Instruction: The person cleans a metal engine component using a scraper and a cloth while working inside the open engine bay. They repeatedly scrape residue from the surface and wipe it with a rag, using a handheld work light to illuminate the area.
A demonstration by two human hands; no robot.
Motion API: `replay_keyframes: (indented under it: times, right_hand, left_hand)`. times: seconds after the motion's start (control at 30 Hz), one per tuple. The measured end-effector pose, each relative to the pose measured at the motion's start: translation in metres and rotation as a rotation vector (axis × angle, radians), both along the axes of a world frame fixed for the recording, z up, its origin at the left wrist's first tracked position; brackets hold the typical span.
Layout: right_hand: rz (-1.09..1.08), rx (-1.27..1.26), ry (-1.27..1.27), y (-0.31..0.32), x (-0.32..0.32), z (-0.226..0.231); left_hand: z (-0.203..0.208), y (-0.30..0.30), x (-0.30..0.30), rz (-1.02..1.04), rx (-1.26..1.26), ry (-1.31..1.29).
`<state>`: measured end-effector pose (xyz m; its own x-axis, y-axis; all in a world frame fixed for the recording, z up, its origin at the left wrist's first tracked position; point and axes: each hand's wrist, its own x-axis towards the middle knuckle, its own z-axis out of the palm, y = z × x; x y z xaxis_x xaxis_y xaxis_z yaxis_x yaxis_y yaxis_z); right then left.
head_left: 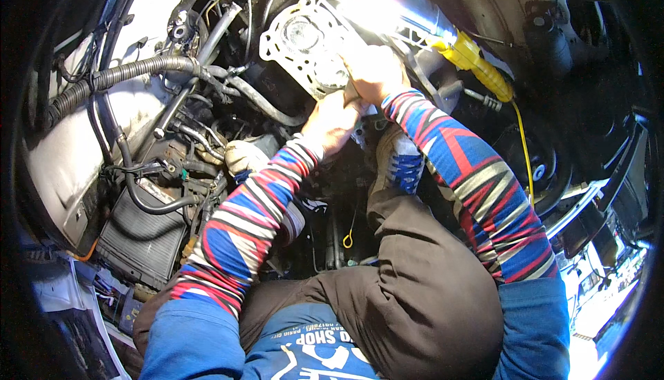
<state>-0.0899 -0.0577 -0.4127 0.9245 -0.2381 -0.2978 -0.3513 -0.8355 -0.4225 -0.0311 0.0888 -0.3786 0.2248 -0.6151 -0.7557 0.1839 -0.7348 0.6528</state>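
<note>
An engine block with an open, flat top face shows two round cylinder bores, lit very brightly. My right hand is at the block's right edge, its fingers curled and washed out by glare. Just below it, my left hand is closed at the block's near corner, its fingertips meeting the right hand. Whatever the two hands grip between them, if anything, is hidden. A work lamp with a yellow handle and wire guard lies beyond my right hand, shining onto the block.
I sit inside the engine bay, my shoe close below my hands. A ribbed hose and pipes run along the left, above a radiator. The lamp's yellow cord hangs at the right. A yellow dipstick loop stands between my legs.
</note>
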Motion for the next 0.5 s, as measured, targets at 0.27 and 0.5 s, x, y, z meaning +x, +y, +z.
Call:
replay_keyframes:
  times: [0.27,0.5]
  right_hand:
    - [-0.131,-0.176,0.019,0.010,0.003,-0.003]
    - [-0.276,-0.217,-0.072,0.017,0.002,-0.011]
  left_hand:
    - [-0.006,-0.004,0.044,-0.476,-0.209,-0.259]
    - [0.012,-0.024,0.070,-0.735,-0.302,-0.395]
